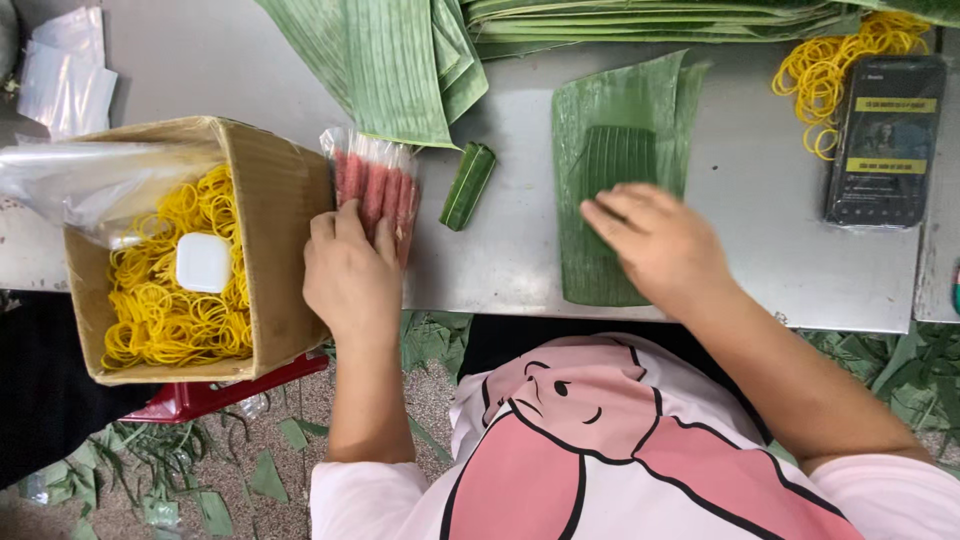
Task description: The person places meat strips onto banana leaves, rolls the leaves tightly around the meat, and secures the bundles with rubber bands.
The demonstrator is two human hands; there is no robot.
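Note:
My left hand (349, 275) rests on a clear plastic pack of pink meat sticks (377, 185) at the table's front edge, fingers curled over the pack's near end. My right hand (660, 245) lies flat, fingers apart, on a small folded strip of banana leaf (618, 160) that sits on a larger flat banana leaf piece (590, 260). Between the two hands lies a small finished leaf-wrapped roll (468, 185), touched by neither hand.
A cardboard box (285, 215) of yellow rubber bands with a small white case on top stands at the left. Stacked banana leaves (400, 60) lie along the far edge. At the right lie loose rubber bands (830, 65) and a phone (885, 140). Leaf scraps litter the floor.

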